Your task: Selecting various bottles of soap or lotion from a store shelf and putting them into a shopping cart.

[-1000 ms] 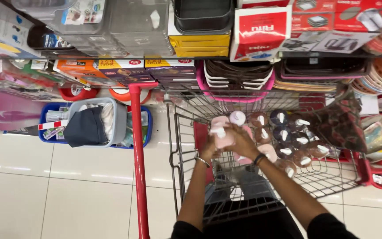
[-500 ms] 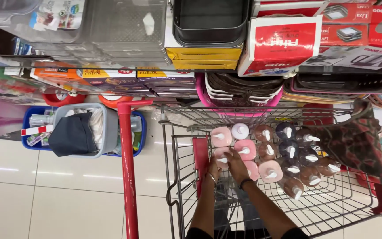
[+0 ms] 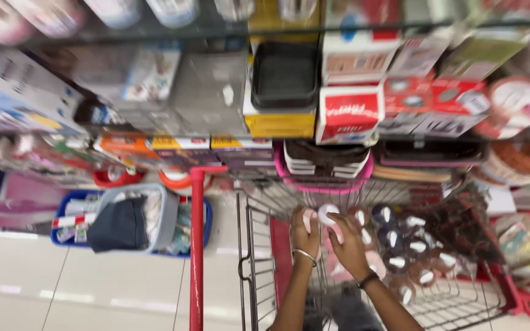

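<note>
- The left hand and the right hand are seen together inside the wire shopping cart, near its middle.
- Both are pressed on a clear pack of round pink and dark containers; whether the fingers are clamped cannot be told through the blur.
- The pack is spread toward the cart's right side.
- A blue basket sits on the floor, left.
- Boxed goods fill the shelves beyond.

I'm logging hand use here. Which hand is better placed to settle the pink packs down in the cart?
Probably the right hand: it lies flat over the pink packs, while the left hand only grips their edge.
</note>
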